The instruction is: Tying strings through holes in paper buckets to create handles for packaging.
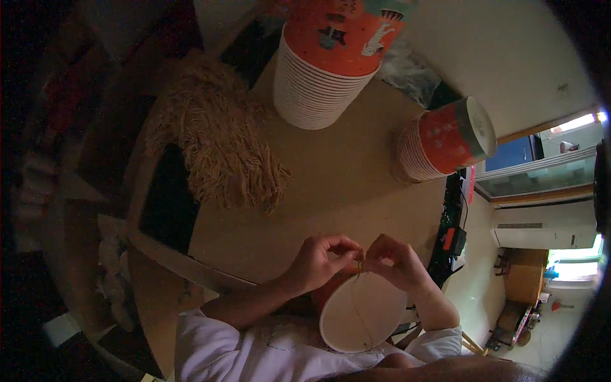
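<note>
A paper bucket (363, 315) with a pale inside and an orange-red outer wall rests against my body at the table's near edge. A thin tan string (360, 304) runs across its mouth from the far rim to the near rim. My left hand (324, 260) pinches the string's end at the far rim, thumb and forefinger together. Close beside it, my right hand (398, 264) is closed in a pinch at the same spot, its fingers also on the string. Whatever knot or hole lies between the fingertips is too small to make out.
A thick bundle of tan strings (219, 137) lies on the brown tabletop (344, 172) at the left. A tall stack of orange and white paper buckets (324, 70) stands at the back, with a shorter stack (439, 143) to the right. Clear plastic wrap (410, 76) lies behind them.
</note>
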The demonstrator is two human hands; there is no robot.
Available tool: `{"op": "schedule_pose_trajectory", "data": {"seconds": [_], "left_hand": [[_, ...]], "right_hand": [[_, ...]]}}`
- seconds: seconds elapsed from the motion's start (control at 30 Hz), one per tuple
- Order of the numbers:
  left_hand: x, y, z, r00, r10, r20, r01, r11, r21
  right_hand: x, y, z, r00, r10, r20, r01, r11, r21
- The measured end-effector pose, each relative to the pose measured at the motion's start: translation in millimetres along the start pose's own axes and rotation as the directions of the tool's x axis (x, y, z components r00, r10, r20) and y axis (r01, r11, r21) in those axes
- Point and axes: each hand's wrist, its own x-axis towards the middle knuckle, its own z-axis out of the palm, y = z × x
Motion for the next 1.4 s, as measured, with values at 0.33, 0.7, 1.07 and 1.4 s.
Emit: {"op": "schedule_pose_trajectory", "data": {"seconds": [0.33,0.7,1.07,1.4], "left_hand": [[-2,5,-2,1.000,0.000,-0.012,0.000,1.000,-0.024],[-3,7,-2,0.999,0.037,-0.019,-0.037,0.999,0.019],[-3,16,1,0.997,-0.013,0.080,0.016,0.999,-0.041],[-2,10,6,0.995,0.027,0.092,-0.025,0.999,-0.022]], "right_hand": [[5,-6,1,0.999,0.034,0.035,-0.037,0.995,0.095],[2,-1,0,0.995,0.099,0.016,-0.100,0.994,0.051],[-1,2,2,0.998,0.018,-0.054,-0.011,0.992,0.126],[-1,5,2,0.998,0.052,-0.041,-0.039,0.961,0.274]]}}
